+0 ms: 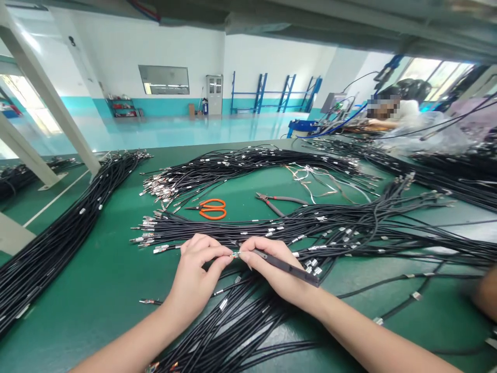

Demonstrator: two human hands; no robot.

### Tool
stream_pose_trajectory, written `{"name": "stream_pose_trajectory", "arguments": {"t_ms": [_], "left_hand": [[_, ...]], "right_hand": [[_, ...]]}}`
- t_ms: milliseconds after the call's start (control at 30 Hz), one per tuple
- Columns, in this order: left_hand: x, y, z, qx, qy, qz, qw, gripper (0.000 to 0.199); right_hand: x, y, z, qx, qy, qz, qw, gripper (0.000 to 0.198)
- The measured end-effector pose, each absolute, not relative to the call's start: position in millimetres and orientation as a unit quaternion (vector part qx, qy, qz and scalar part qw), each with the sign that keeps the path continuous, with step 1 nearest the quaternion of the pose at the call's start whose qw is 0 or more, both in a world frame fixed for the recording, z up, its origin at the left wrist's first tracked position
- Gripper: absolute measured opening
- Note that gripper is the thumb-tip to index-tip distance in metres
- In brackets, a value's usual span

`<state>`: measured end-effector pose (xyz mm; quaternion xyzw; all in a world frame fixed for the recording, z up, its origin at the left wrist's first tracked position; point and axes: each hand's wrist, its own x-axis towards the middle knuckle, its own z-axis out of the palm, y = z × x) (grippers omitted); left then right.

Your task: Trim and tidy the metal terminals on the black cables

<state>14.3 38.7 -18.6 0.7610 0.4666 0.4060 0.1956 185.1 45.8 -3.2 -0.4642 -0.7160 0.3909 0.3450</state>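
Observation:
Thumb and forefinger of my left hand (196,272) pinch together at a small cable end with coloured wires (235,254). My right hand (274,264) meets it from the other side, its fingertips at the same cable end. Across the right palm lies a slim black tool, apparently tweezers (293,269), held between thumb and fingers with its wide end toward my wrist. Just behind my hands runs a bundle of black cables (217,228) with stripped ends at its left. Another cable bundle (240,316) passes beneath my wrists.
Orange-handled scissors (213,209) and open pliers (281,202) lie beyond the near bundle on the green table (112,269). Farther back is another cable bundle (248,160), with loose thin wires (322,181) beside it. A long bundle (66,233) stretches along the left. A person (392,111) sits at back right.

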Motion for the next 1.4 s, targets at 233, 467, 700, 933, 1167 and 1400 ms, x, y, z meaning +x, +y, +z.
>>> {"name": "stream_pose_trajectory", "arguments": {"t_ms": [233,467,700,933,1167,1400], "left_hand": [[15,38,-17,0.749,0.459,0.419,0.229,0.01],[15,39,-18,0.746,0.458,0.419,0.24,0.01],[13,41,-15,0.73,0.462,0.42,0.277,0.011],[0,47,3,0.612,0.491,0.489,0.382,0.013],[-19,25,33,0.541,0.489,0.507,0.46,0.032],[-58,-26,-5,0.628,0.656,0.317,0.274,0.007]], "right_hand": [[184,44,-1,-0.459,-0.691,0.427,0.36,0.017],[184,45,-4,-0.449,-0.68,0.444,0.372,0.017],[184,45,-3,-0.436,-0.693,0.43,0.38,0.018],[195,53,-11,-0.427,-0.736,0.272,0.449,0.028],[189,46,-7,-0.35,-0.83,0.221,0.375,0.023],[175,26,-11,-0.263,-0.939,0.122,0.186,0.014]]}}
